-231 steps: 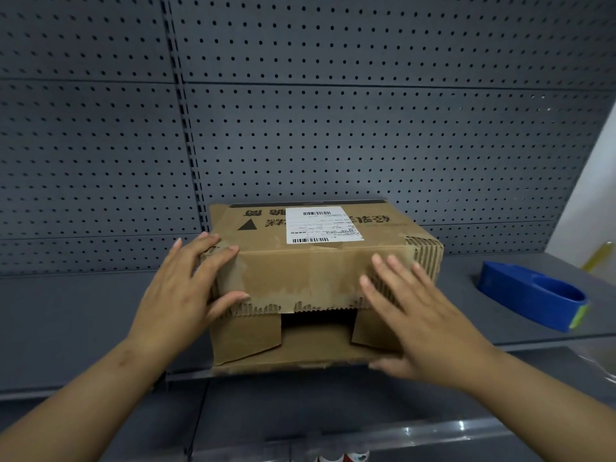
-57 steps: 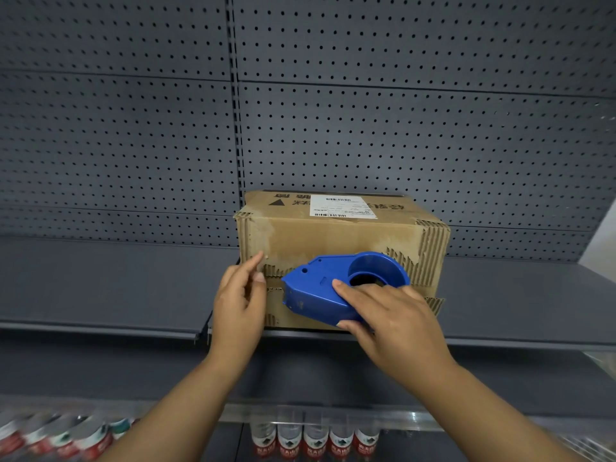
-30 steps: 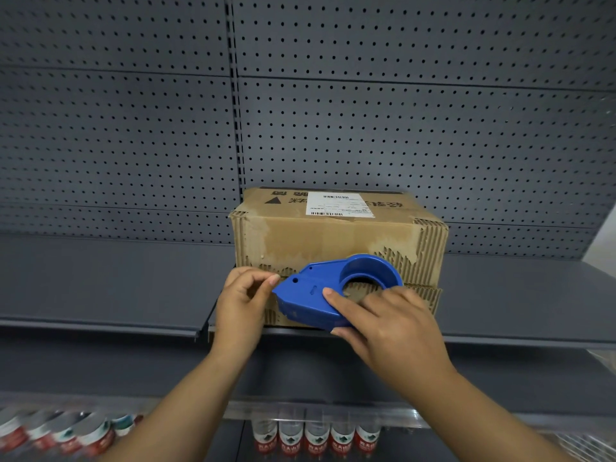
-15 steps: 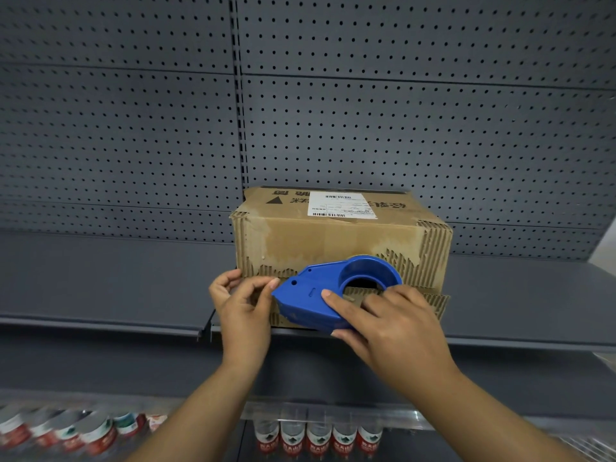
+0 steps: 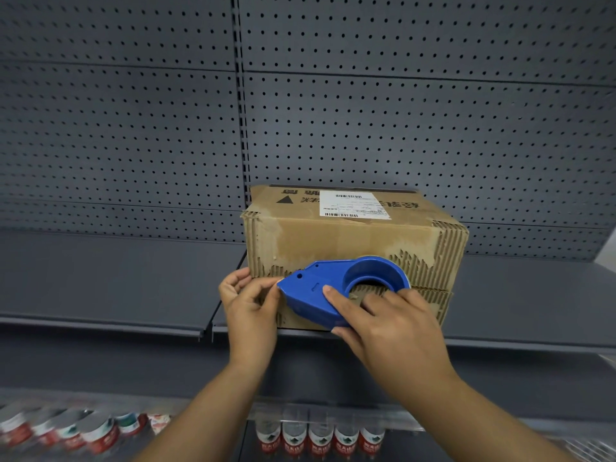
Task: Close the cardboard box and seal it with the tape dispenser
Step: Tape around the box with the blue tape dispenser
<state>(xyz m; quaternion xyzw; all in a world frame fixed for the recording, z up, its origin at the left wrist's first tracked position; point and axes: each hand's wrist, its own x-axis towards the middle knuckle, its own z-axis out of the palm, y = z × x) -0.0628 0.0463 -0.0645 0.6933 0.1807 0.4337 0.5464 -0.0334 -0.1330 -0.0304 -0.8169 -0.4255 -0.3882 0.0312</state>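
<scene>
A worn cardboard box (image 5: 336,240) with a white shipping label on top lies on its side on a grey shelf (image 5: 116,281), its flaps folded shut toward me. My right hand (image 5: 383,323) grips a blue tape dispenser (image 5: 328,290) and holds it flat against the flap seam, nose pointing left. My left hand (image 5: 248,300) sits at the box's front left corner, thumb and fingers pinched right at the dispenser's nose. Any tape between them is too thin to see.
A grey pegboard wall (image 5: 366,121) rises behind the box. The shelf runs far to both sides. On a lower shelf stand rows of bottles with red and white labels (image 5: 320,440), more of them at the lower left (image 5: 76,428).
The dispenser's nose has stayed at the box's left end. My left hand has closed its fingers at the nose and the box corner. The view has shifted slightly.
</scene>
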